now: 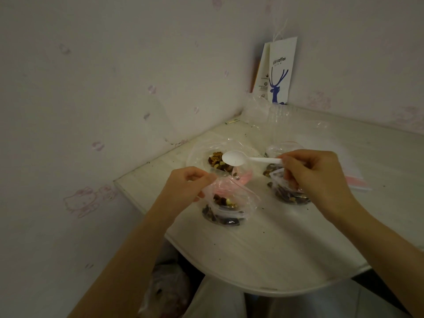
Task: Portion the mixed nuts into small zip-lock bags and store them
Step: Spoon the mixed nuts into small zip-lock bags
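The mixed nuts (219, 162) lay as a modest heap in a wide, opened clear wrapper at the far side of the table (275, 249). We judged that only a few spoonfuls remained there. Nearer to us stood the small zip-lock bag (226, 203) we were filling, its bottom resting on the table and already loaded with dark and pale pieces, its pink-striped mouth unsealed. Our left hand (188, 184) pinched the near lip of that mouth with thumb and fingers, pulling it open, so the bag hung just right of and below the grip. Our right hand (314, 173) clasped the handle of a white plastic spoon (236, 157) between thumb and curled fingers. The bowl looked empty and hovered over the heap, above and beyond the open bag and apart from it.

Beside the right hand sat the filled bags (289, 196), a little cluster of them. Whether their zips were closed, or the lower fingers touched one, we could not tell. We reckoned the portioning was well past halfway: this bag wanted topping up and sealing, the last nuts wanted bagging, and storing was not yet begun. Flat empty bags (358, 180) lay further right, and a paper coffee bag (278, 72) leaned in the corner behind crumpled clear plastic (259, 109).
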